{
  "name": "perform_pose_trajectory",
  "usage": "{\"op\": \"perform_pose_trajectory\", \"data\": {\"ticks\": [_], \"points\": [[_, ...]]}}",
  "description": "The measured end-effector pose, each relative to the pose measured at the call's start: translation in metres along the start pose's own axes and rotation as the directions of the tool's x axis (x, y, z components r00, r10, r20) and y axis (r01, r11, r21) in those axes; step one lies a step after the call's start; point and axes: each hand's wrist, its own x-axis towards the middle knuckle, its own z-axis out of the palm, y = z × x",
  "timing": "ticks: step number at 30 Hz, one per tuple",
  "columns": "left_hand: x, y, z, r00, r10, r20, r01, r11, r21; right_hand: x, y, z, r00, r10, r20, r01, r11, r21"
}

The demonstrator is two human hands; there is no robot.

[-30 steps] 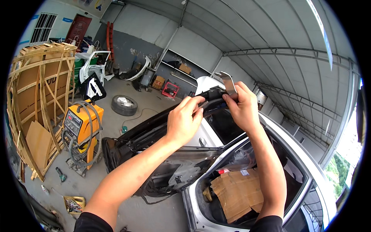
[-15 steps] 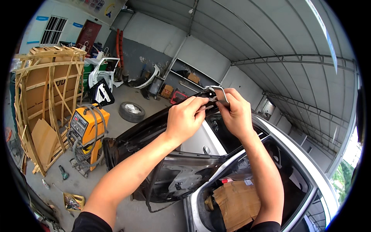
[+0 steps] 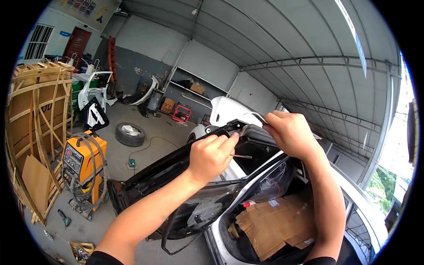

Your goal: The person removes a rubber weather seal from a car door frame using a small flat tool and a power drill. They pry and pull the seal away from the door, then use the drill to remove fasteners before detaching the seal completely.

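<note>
My left hand [image 3: 208,158] is closed at the upper corner of a black car door [image 3: 152,174], its index finger touching the frame edge. A thin metal rod like a screwdriver shaft [image 3: 242,156] sticks out from under its fingers; any handle is hidden. To the right, my right hand [image 3: 290,134] is closed on the end of a thin, bright, bent trim strip [image 3: 252,113], which arches over the door's corner. Whether the strip's other end still touches the door I cannot tell. The door stands open beside a white car body [image 3: 216,236].
A cardboard sheet [image 3: 278,221] lies inside the car. On the left stand an orange welding machine [image 3: 84,154] with cables and a wooden crate [image 3: 26,128]. A tyre [image 3: 130,134], a green power tool [image 3: 64,217] and a tool box [image 3: 82,251] are on the floor.
My right hand has moved right, away from the left, with the bright strip. The left hand now shows the thin rod pointing right. The view has turned rightward.
</note>
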Motion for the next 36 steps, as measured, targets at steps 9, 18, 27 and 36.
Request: {"op": "perform_pose_trajectory", "data": {"ticks": [9,18,27,36], "points": [[-0.004,0.008,0.005,0.993,-0.081,-0.088,0.069,0.989,-0.128,0.020,-0.042,-0.031,0.937,0.127,0.326,0.032,0.896,-0.443],[-0.010,0.009,0.013,0.986,-0.114,-0.122,0.098,0.986,-0.134,0.048,-0.093,-0.035,0.851,0.213,0.479,0.133,0.797,-0.590],[-0.012,0.003,0.012,0.990,-0.104,-0.096,0.083,0.977,-0.197,0.061,-0.109,-0.036,0.778,0.338,0.529,0.180,0.687,-0.704],[-0.015,0.000,0.011,0.993,-0.091,-0.072,0.074,0.976,-0.206,0.053,-0.107,-0.032,0.804,0.304,0.511,0.205,0.665,-0.718]]}}
